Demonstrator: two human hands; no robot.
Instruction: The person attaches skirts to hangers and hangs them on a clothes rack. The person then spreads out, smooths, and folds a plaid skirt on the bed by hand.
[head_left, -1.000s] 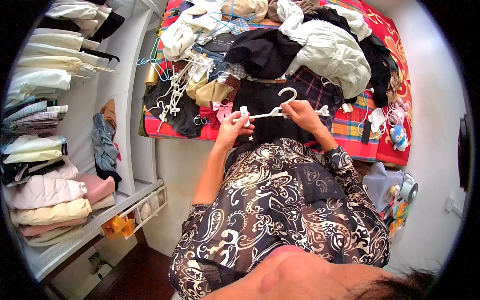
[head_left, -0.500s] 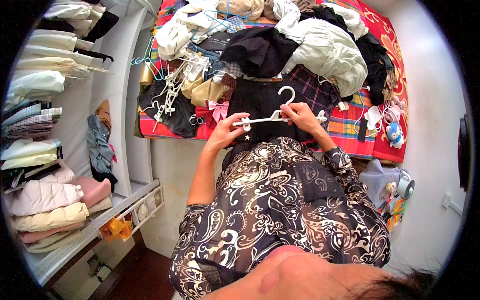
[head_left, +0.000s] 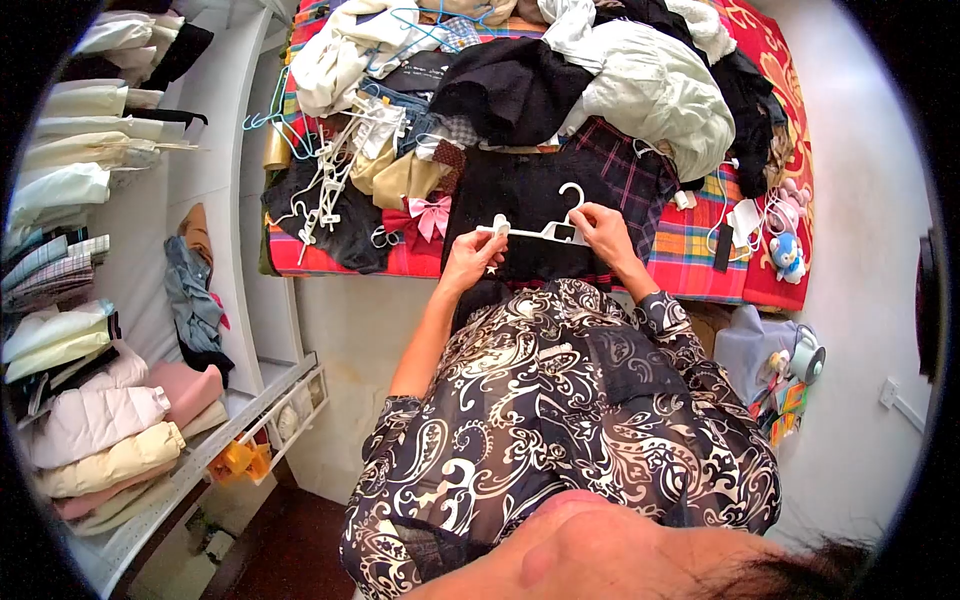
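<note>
A white clip hanger [head_left: 535, 234] is held level in front of me, its hook upward. My left hand [head_left: 470, 258] is closed on its left end, at a white clip. My right hand [head_left: 606, 238] pinches the bar just right of the hook. Behind the hanger, a black garment [head_left: 513, 190] lies flat at the bed's near edge. To its right is a dark plaid garment [head_left: 618, 172], and a pink bow [head_left: 430, 216] on red cloth lies to its left.
Heaped clothes, including a pale green garment [head_left: 662, 95], cover the bed [head_left: 690, 272]. Several white hangers [head_left: 325, 190] lie at its left. A shelf unit [head_left: 225, 190] with folded and hanging clothes stands left. Small plush toys [head_left: 788, 250] are at the right.
My right hand has shifted along the hanger toward its hook. The left-end clip has changed its tilt in my left hand. The whole view has shifted slightly.
</note>
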